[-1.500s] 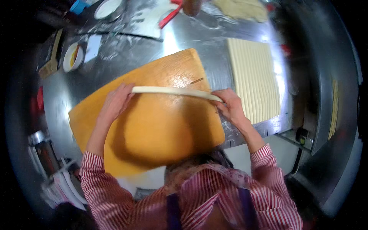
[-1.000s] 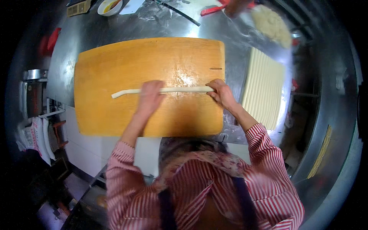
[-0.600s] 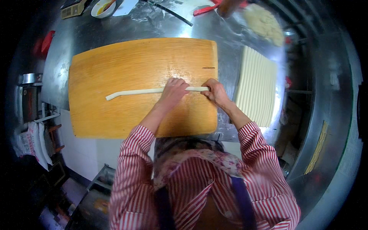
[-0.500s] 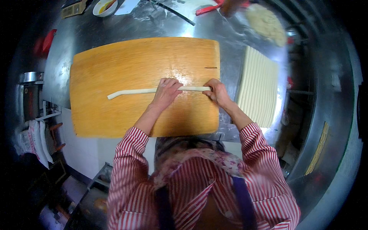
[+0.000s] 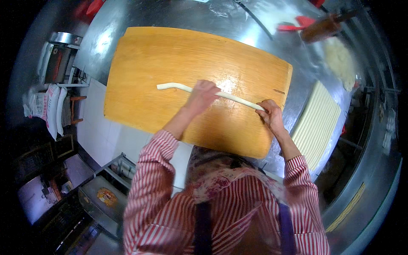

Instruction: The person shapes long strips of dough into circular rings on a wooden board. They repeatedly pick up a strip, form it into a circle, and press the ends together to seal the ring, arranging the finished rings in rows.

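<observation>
A long, pale dough rope (image 5: 238, 99) lies across the wooden board (image 5: 182, 51), its left end bent. My left hand (image 5: 201, 98) is laid over the rope left of its middle, the fingers close together around it; motion softens their outline. At the rope's right end, my right hand (image 5: 272, 115) pinches the tip between thumb and fingers, near the board's right edge. Between the two hands the rope runs straight, sloping down to the right. To the right of the board, several dough strips (image 5: 316, 123) lie side by side in a row.
The board rests on a steel table (image 5: 170, 17). Toward the far right are a wooden rolling pin (image 5: 321, 30), a red-handled tool (image 5: 293, 27) and a flattened dough mass (image 5: 340, 63). A dark rod (image 5: 256, 20) lies behind the board. White sacks (image 5: 53, 110) stand at left.
The view has turned, so board and table look tilted and shifted right. My left hand has slid left along the rope, leaving a longer stretch between my hands. My right hand still pinches its end.
</observation>
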Action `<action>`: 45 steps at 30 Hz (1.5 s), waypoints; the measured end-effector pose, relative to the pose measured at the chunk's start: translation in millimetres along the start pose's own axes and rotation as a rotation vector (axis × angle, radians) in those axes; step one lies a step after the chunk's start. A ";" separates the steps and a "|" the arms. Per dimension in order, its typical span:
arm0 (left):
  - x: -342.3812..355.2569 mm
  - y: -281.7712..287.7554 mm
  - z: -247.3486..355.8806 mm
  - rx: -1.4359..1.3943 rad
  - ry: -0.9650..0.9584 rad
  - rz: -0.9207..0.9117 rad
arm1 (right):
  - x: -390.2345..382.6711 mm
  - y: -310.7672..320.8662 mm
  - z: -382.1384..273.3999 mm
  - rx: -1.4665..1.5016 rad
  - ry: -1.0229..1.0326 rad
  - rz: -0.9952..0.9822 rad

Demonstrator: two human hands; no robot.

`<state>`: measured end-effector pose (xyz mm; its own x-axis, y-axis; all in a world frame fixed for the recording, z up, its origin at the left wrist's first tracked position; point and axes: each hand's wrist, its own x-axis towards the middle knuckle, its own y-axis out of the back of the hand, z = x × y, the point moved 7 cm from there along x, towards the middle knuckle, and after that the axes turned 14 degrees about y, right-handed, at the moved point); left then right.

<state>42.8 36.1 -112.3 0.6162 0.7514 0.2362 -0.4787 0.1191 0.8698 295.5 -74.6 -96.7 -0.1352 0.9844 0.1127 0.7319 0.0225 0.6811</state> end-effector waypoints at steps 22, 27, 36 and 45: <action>71.1 139.1 -63.7 -0.123 0.237 -0.007 | 17.6 113.4 -1.4 -0.261 -0.141 0.331; 111.9 58.5 -24.5 -0.258 0.506 0.001 | -7.0 125.7 38.7 -0.237 -0.496 0.516; 126.1 -36.6 28.0 -0.078 0.699 -0.310 | -6.5 59.6 66.8 -0.247 -0.709 0.460; 131.3 -70.7 27.8 -0.195 0.709 -0.273 | 14.1 64.1 71.8 -0.233 -0.703 0.300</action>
<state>174.9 108.2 -130.7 0.2123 0.9065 -0.3650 -0.5094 0.4214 0.7503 388.4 -46.7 -103.4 0.5546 0.8242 -0.1146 0.5017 -0.2214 0.8362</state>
